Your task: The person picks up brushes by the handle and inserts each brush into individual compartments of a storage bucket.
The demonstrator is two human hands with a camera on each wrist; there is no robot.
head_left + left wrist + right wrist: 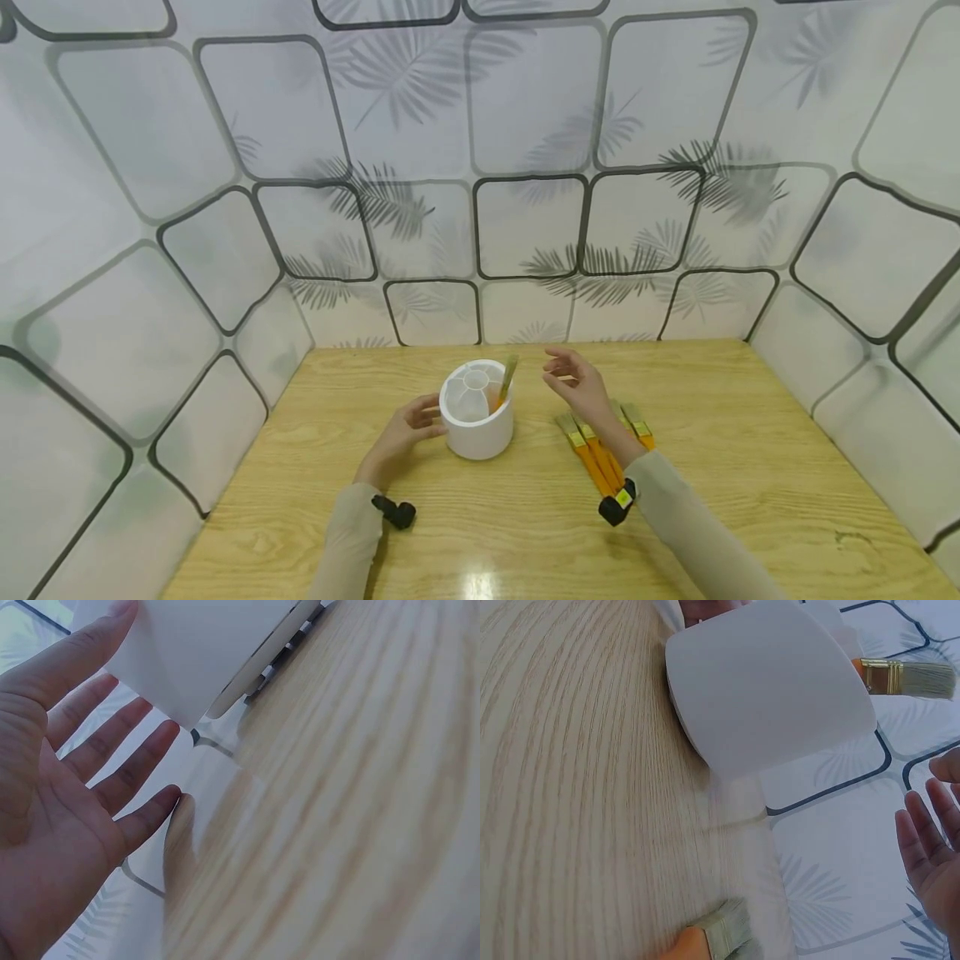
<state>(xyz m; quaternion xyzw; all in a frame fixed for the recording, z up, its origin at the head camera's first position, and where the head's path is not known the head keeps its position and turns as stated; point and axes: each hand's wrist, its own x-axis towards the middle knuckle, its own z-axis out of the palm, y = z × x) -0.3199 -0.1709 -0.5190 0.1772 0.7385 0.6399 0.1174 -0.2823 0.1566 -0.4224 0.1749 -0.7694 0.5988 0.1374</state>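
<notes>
**A:** Status on the holder?

**B:** White holder [477, 412] is sitting mid-table [750, 467], upright. One brush [506, 382] is already standing in it, bristles up, leaning toward the holder's right rim. The rest of the brushes [596, 454] are lying flat to the right of the holder, orange handles pointing back at me. So by my judgement: one in, the pile still to go. I can't count the pile exactly, my forearm is covering part of it.

**A:** Hands?

**B:** My left hand [401, 435] is bracing the holder's left wall, fingers straight and slightly spread, not curling round it. My right hand [581, 387] is hovering right of the holder, above the pile, fingers relaxed and parted, holding nothing.

**A:** Anything the wrist cams are adding?

**B:** Left wrist is showing my fingers [112, 746] straight and fanned, with a fingertip on the wall of the holder [195, 652]; the head view isn't resolving that. Right wrist is showing the holder [769, 690] from low down, with the standing brush [904, 676] sticking out past its rim, plus one bristle end [724, 934] from the pile. Only the head view is showing the holder's inner compartments and the whole layout.
</notes>
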